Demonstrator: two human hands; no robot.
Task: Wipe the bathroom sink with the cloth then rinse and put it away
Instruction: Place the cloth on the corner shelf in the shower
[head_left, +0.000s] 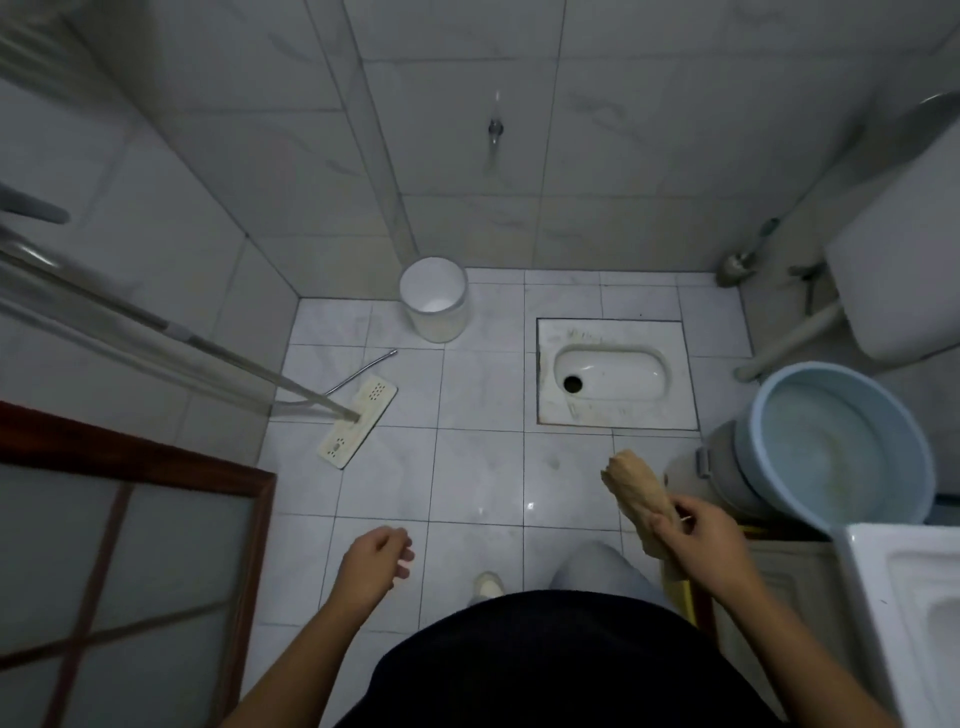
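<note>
right hand (701, 535) grips the rolled tan cloth (636, 493) left of the sink (860, 566); left hand (374, 561) hangs loosely curled, holding nothing

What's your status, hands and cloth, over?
Right hand grips the rolled cloth over the floor. Left hand empty, fingers loosely curled. Sink at lower right, blue basin just beyond it.

I can read no text, label, brand or number anywhere in my view. The cream flat mop head (366, 408), left of the white ceramic squat pan (618, 371), shows only small holes.
</note>
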